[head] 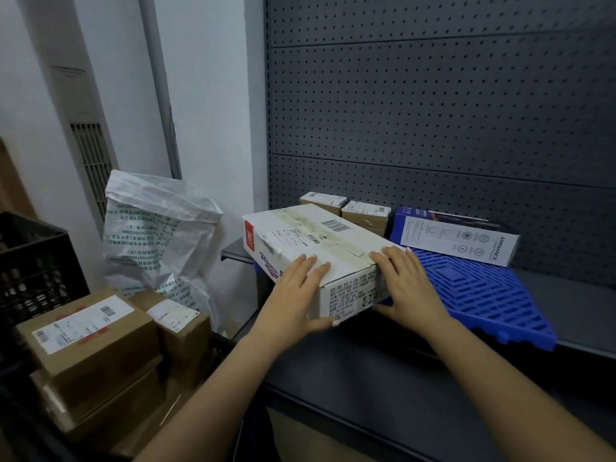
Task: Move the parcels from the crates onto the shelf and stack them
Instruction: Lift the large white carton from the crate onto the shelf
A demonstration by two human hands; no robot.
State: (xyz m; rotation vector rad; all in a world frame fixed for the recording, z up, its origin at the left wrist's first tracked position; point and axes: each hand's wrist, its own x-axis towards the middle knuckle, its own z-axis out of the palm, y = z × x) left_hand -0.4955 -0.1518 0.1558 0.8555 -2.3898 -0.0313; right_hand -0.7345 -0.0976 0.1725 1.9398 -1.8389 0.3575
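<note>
Black crate (33, 261), far left: its contents are too dark to make out. Just right of it, at near left, brown parcels (90, 331) sit stacked, labels up; I cannot tell whether a crate wall encloses them. A crumpled white printed sack (160, 235) stands behind them against the wall.

White parcel (306, 235) — the task item — lies slantwise on the left end of the blue grid mat (483, 295), which lies on the shelf (566, 305). My left hand (296, 291) grips its near left corner: fingers laid over the top, thumb under the near end face. My right hand (406, 281) grips the near right corner the same way.

Behind the white parcel, two small brown boxes (365, 215) stand side by side against the pegboard (433, 111). To their right a blue-and-white carton (460, 238) lies on the mat — close to the white parcel's far right side.
</note>
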